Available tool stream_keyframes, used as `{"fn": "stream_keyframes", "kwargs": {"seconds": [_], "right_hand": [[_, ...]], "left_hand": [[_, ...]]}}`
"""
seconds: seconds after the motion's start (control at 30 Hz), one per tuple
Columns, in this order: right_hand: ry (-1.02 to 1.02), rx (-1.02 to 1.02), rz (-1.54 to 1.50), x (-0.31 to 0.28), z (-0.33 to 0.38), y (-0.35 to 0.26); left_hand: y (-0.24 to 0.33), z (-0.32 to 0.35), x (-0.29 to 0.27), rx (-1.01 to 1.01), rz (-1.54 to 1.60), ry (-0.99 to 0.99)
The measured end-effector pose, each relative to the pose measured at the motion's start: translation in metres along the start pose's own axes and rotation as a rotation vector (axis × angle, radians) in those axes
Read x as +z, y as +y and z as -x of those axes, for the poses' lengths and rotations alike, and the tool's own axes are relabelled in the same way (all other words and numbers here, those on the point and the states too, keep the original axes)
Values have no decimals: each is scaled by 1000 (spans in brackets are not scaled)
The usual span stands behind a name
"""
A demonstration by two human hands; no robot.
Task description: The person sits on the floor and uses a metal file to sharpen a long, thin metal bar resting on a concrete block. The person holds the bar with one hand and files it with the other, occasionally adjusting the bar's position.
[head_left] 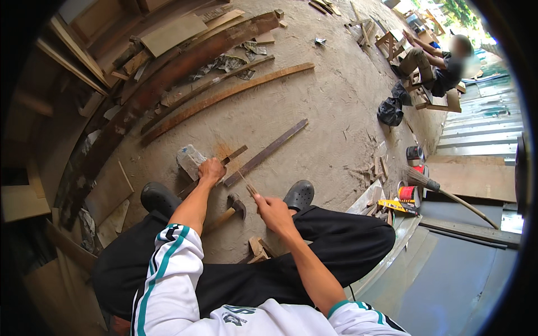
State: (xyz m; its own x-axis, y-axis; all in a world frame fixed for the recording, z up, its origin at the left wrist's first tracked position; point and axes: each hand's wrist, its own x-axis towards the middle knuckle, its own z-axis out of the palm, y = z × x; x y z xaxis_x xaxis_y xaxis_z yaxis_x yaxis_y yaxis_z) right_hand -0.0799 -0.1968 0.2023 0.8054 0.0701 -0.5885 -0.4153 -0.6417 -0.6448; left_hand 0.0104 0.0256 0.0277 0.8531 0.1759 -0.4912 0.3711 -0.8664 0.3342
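Observation:
My left hand point(212, 169) is closed round a short dark wooden strip point(235, 154), whose ends stick out on both sides of the fist. Beside that hand, a pale whitish block point(192, 159) rests on the ground. My right hand point(273, 211) grips a thin light-brown wooden stick point(248, 182), its upper end pointing up and left. Between my forearms lies a hammer point(238, 206) with a dark head and a wooden handle. Just past my hands, a long dark wooden bar point(268, 151) lies slantwise on the ground.
Long timbers point(230, 92) and boards are stacked at far left. My dark clogs point(300, 195) flank the work spot. A broom point(423, 180), paint cans point(409, 193) and a yellow box point(398, 206) stand at right. Another person point(443, 70) sits at far right near black bags point(390, 111).

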Motion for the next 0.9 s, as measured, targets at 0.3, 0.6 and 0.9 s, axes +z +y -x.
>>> {"fn": "stream_keyframes", "kwargs": {"seconds": [0.3,0.6,0.9], "right_hand": [[27,-18,-127,34,-53,21],[-18,88,-173,-9,12,19],[-15,-40,-122,13,-22,10]], "left_hand": [[15,-7,-1,44,1,27],[0,-9,4,-2,-40,-38],[1,-4,2,-8,-23,-7]]}}
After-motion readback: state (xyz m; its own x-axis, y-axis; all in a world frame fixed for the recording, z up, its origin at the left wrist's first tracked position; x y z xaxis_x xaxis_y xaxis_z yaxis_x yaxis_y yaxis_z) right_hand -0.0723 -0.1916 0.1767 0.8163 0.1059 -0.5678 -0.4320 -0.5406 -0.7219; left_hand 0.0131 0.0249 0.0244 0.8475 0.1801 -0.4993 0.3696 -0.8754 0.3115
